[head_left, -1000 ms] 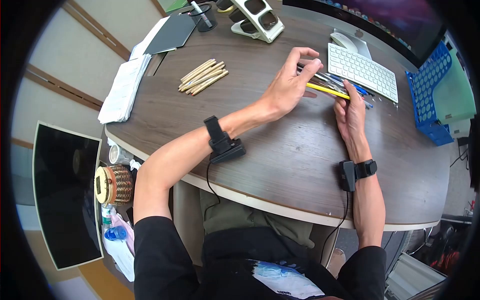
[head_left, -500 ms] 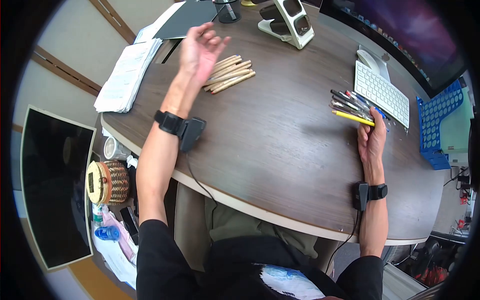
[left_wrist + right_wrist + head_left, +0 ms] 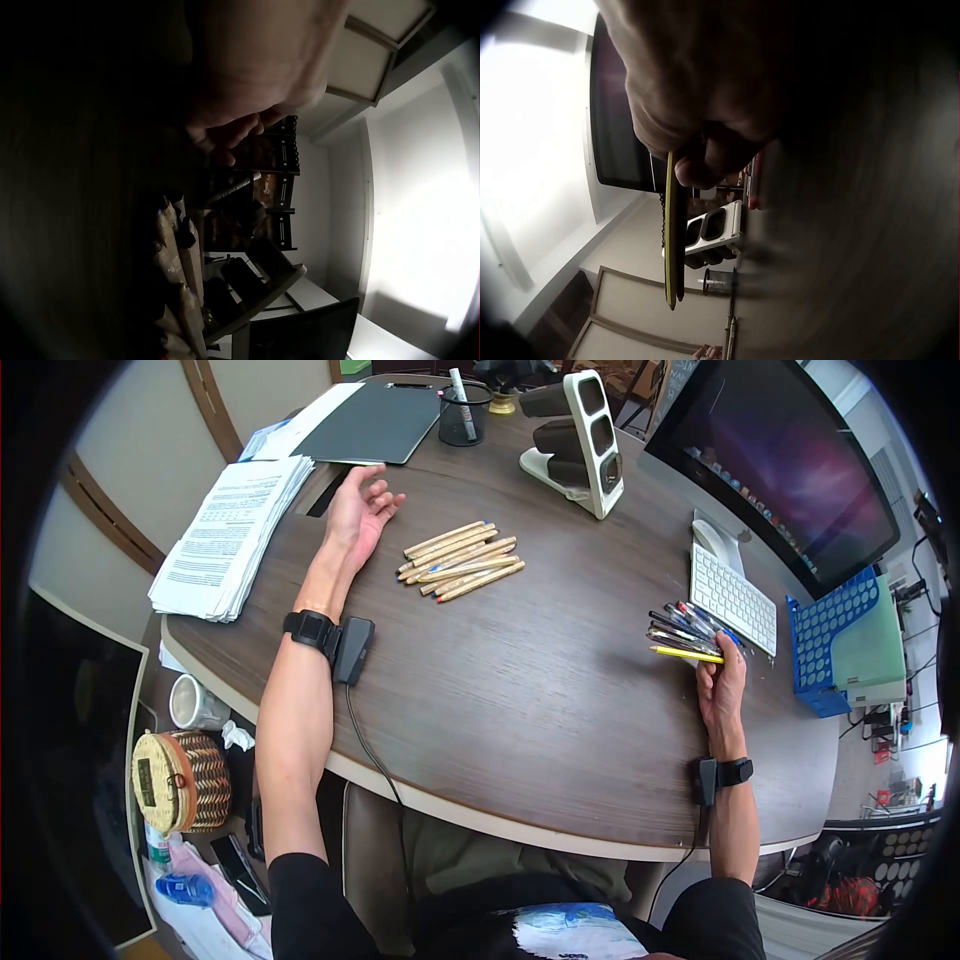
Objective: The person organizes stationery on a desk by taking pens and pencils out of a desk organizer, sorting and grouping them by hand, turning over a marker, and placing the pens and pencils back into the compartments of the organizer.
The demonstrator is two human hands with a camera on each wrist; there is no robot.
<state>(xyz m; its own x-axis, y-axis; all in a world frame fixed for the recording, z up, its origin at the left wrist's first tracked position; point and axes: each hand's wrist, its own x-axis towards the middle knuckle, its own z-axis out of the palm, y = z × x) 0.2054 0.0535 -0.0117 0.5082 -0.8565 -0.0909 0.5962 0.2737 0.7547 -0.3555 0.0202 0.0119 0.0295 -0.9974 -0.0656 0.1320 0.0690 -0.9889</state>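
My right hand [image 3: 724,685] grips a bundle of pens [image 3: 682,624] and a yellow pencil [image 3: 686,654] near their lower ends, the tips fanning out to the left. In the right wrist view the yellow pencil [image 3: 672,240] sticks out past the curled fingers [image 3: 697,174]. A loose pile of wooden pencils [image 3: 462,560] lies on the desk. Just left of that pile, my left hand [image 3: 360,518] is held with relaxed, slightly bent fingers and nothing in it. The left wrist view has the pencils [image 3: 180,281] low in the picture, apart from the left hand [image 3: 251,82].
Behind the bundle are a white keyboard [image 3: 735,602], a mouse [image 3: 712,544] and a monitor [image 3: 790,470]. A blue file rack [image 3: 815,650] stands far right. A sunglasses stand [image 3: 598,445], a mesh pen cup [image 3: 462,420], a dark folder [image 3: 365,425] and a paper stack [image 3: 225,540] line the back and left.
My left hand has come away from the bundle and moved left across the pencil pile to its far left side. The right hand keeps its grip on the bundle. The head view has shifted.
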